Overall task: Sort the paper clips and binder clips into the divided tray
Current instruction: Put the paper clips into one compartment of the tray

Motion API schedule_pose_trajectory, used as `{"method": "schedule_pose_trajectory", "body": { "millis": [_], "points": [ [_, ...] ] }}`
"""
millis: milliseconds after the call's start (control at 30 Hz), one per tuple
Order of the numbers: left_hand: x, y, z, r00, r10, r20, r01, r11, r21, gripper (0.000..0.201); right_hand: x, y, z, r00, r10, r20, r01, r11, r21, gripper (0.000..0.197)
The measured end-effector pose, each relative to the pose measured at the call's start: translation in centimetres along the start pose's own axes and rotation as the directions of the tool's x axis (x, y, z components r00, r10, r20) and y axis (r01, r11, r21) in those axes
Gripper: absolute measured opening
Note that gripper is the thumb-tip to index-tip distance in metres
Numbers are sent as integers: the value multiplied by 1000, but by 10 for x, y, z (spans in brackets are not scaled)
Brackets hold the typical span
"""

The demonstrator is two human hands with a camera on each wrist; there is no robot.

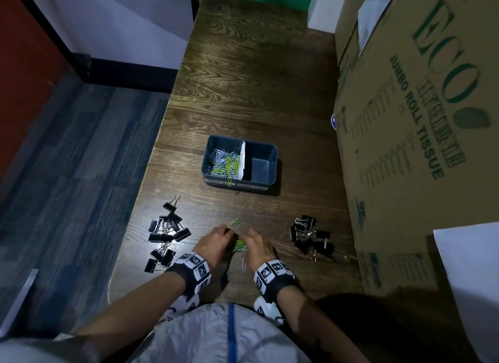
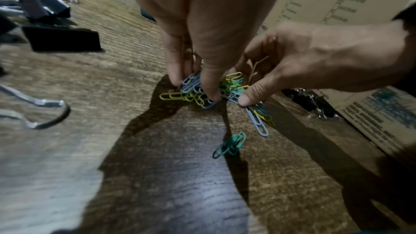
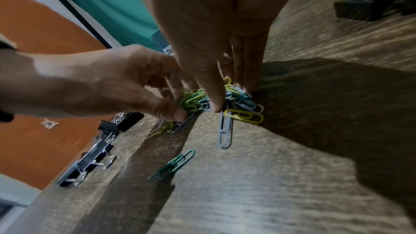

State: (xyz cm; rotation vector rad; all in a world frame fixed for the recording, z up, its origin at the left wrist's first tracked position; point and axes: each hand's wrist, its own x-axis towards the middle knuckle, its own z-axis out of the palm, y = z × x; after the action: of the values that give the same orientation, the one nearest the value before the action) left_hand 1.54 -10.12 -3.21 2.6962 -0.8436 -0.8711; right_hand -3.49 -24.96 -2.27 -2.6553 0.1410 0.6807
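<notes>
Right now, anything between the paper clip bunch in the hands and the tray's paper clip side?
Nothing visible. Both hands, left and right, pinch the paper clip bunch; bare table leads to the tray, apart from one loose green clip lying flat.

Both hands (image 1: 237, 243) seemingly around paper clips (image 1: 239, 246), near tray (image 1: 240, 185).

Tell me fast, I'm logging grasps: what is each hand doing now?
Left hand: fingers pinch the heap of coloured wire paper clips.
Right hand: pinches the same heap from the other side.
</notes>
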Motion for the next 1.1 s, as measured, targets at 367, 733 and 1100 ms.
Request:
{"method": "schedule_pose_trajectory", "body": {
  "millis": [367, 733, 1100],
  "points": [
    [3, -16, -47, 966, -92, -242, -4, 929, -370, 22, 15, -4, -34, 978, 187, -93, -165, 966, 199, 9],
    [59, -14, -180, 838, -192, -510, -94, 871, -483, 21, 69, -51, -120, 973, 59, -224, 15, 950, 312, 11],
    [27, -52, -142, 826, -309, -473, 56, 878, -476, 6, 130, -66, -141, 957, 157, -245, -31, 893, 449, 18]
  ]
}}
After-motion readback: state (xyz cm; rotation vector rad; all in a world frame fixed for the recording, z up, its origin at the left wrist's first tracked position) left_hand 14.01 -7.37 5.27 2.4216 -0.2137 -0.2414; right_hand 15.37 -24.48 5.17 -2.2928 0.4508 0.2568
